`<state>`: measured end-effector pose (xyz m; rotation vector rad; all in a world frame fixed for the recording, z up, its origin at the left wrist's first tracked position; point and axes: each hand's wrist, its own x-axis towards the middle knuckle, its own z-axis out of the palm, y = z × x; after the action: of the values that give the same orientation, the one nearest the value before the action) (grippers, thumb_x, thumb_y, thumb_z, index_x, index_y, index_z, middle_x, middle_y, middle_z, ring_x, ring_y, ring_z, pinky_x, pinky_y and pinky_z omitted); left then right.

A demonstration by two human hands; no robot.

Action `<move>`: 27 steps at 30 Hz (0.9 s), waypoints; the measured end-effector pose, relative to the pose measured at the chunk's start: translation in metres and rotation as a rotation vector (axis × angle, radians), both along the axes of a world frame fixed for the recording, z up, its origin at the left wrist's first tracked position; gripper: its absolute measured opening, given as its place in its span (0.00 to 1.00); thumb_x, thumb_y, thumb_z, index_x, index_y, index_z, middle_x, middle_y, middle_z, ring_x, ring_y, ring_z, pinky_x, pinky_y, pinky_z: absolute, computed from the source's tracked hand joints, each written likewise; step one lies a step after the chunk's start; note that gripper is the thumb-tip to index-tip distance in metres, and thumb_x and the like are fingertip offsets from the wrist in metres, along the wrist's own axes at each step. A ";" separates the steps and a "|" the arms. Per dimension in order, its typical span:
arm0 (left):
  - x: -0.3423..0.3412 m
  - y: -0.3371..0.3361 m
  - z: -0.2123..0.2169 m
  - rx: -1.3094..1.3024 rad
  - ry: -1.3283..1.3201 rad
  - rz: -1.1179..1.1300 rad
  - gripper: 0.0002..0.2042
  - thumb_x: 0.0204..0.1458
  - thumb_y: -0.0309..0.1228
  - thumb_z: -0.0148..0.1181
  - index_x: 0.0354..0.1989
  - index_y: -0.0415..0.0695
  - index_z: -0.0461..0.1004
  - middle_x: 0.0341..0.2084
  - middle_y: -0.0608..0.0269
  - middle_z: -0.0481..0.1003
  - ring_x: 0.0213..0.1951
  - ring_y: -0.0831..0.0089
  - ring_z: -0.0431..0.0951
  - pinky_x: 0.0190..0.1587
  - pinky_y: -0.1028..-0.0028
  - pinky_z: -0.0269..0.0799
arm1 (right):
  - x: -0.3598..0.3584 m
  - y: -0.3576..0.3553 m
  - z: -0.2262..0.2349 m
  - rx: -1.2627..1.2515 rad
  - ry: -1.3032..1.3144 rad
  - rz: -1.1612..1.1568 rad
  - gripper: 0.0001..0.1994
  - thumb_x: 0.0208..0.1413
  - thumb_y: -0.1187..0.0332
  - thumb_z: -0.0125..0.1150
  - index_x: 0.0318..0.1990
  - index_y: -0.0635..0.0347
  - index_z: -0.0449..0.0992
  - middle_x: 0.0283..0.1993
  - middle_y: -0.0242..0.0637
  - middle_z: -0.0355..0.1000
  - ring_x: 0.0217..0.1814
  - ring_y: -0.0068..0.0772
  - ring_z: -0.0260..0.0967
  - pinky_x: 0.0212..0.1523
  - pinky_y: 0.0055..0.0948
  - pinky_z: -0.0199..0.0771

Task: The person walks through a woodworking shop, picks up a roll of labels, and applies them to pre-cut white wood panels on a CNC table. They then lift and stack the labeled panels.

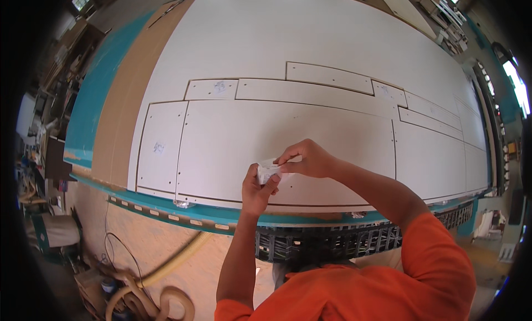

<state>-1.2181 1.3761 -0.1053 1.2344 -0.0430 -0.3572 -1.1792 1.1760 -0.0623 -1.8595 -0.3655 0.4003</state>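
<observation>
In front of me, over the near edge of a large white board point(249, 33), my left hand point(256, 193) is closed around a small white stack of what look like paper labels point(268, 170). The fingertips of my right hand point(311, 159) pinch its upper right part. Dark cut lines divide the board into several rectangular panels, some with small drilled holes. A clear or whitish printed label point(158, 149) lies on the left panel. Similar labels sit on a small upper panel point(199, 90) and on another one further right.
Under the board is a teal machine bed point(221, 214), with a brown sheet point(123, 99) showing along the left. A black cable chain point(332, 241) runs below the near edge. Hoses point(177, 304) and a chair point(55, 232) stand on the floor at lower left.
</observation>
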 end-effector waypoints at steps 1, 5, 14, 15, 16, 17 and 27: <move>0.000 -0.008 -0.004 0.010 -0.012 -0.015 0.15 0.53 0.29 0.62 0.43 0.38 0.66 0.28 0.64 0.73 0.24 0.80 0.71 0.26 0.80 0.69 | 0.003 -0.012 -0.003 0.051 0.131 -0.007 0.09 0.48 0.70 0.66 0.37 0.62 0.81 0.33 0.38 0.77 0.37 0.27 0.74 0.41 0.27 0.73; -0.001 -0.027 -0.026 0.185 -0.033 -0.005 0.14 0.51 0.25 0.62 0.43 0.37 0.66 0.28 0.64 0.72 0.25 0.81 0.71 0.27 0.80 0.69 | 0.047 -0.076 -0.022 0.345 0.196 -0.458 0.05 0.49 0.74 0.62 0.31 0.66 0.77 0.30 0.32 0.74 0.35 0.22 0.70 0.41 0.24 0.70; -0.002 -0.033 -0.029 0.421 -0.087 0.107 0.15 0.46 0.24 0.62 0.41 0.32 0.68 0.27 0.62 0.75 0.31 0.81 0.72 0.33 0.78 0.70 | 0.153 -0.138 -0.102 0.222 -0.315 -0.749 0.08 0.49 0.71 0.64 0.36 0.63 0.78 0.41 0.35 0.77 0.37 0.25 0.71 0.41 0.23 0.71; -0.003 -0.032 -0.030 0.441 -0.086 0.106 0.15 0.46 0.24 0.62 0.40 0.32 0.68 0.28 0.62 0.75 0.31 0.81 0.72 0.33 0.79 0.70 | 0.152 -0.155 -0.107 0.187 -0.334 -0.796 0.07 0.50 0.72 0.64 0.36 0.62 0.78 0.41 0.33 0.77 0.37 0.24 0.71 0.40 0.23 0.72; -0.005 -0.029 -0.032 0.462 -0.086 0.104 0.15 0.46 0.24 0.62 0.40 0.32 0.68 0.28 0.62 0.75 0.31 0.81 0.72 0.33 0.79 0.70 | 0.144 -0.182 -0.114 0.284 -0.324 -0.797 0.06 0.50 0.73 0.63 0.36 0.64 0.78 0.41 0.34 0.77 0.38 0.23 0.72 0.41 0.22 0.72; -0.005 -0.027 -0.035 0.475 -0.086 0.113 0.14 0.46 0.24 0.61 0.40 0.32 0.68 0.28 0.62 0.75 0.31 0.81 0.71 0.33 0.79 0.70 | 0.135 -0.205 -0.110 0.216 -0.353 -0.868 0.06 0.51 0.75 0.62 0.37 0.65 0.78 0.41 0.35 0.77 0.40 0.22 0.72 0.43 0.23 0.73; -0.001 -0.042 -0.025 0.453 -0.033 0.169 0.09 0.47 0.22 0.58 0.37 0.36 0.68 0.20 0.65 0.72 0.19 0.81 0.70 0.21 0.80 0.67 | 0.085 -0.241 -0.076 -0.548 -0.954 -0.370 0.05 0.49 0.73 0.62 0.34 0.55 0.74 0.40 0.33 0.77 0.46 0.37 0.74 0.56 0.40 0.71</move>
<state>-1.2191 1.3339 -0.1298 1.6795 0.1196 -0.2031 -1.0938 0.9347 -0.1387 -2.5111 -0.5593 -0.7515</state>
